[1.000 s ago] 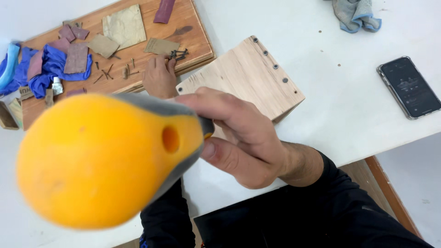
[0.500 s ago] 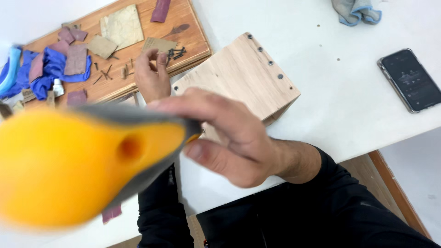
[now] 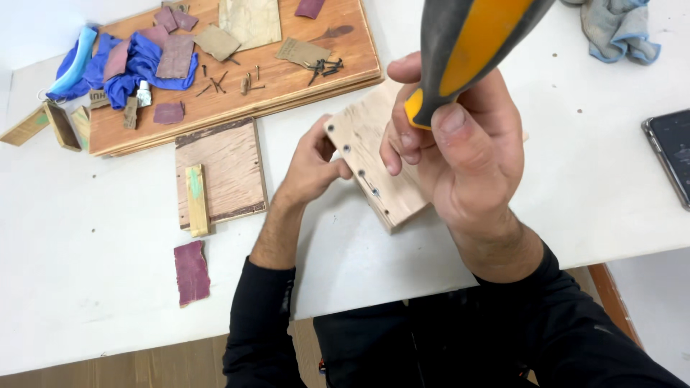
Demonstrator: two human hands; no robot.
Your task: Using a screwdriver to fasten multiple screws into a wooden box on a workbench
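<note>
My right hand (image 3: 460, 154) is raised close under the camera, its fingers wrapped tight around the grey and orange tool handle (image 3: 471, 50), thumb pressed along the orange part; I cannot see the working end of the tool behind the hand. My left hand (image 3: 313, 162) lies lower, on the table, fingers curled against the near left edge of the pale wooden block (image 3: 374, 162), pinching it at the side. The block rests tilted on the white table (image 3: 108, 287), and I see a row of small dark holes along its narrow side face. Just left of that hand lies a square plywood piece (image 3: 223, 169) with a thin wooden strip on it, and nearer the table edge a maroon sandpaper scrap (image 3: 192, 271). Farther back sits a wooden board (image 3: 287, 79) strewn with screws, sandpaper bits and a blue cloth (image 3: 136, 65). A phone (image 3: 672, 154) lies at the right edge.
</note>
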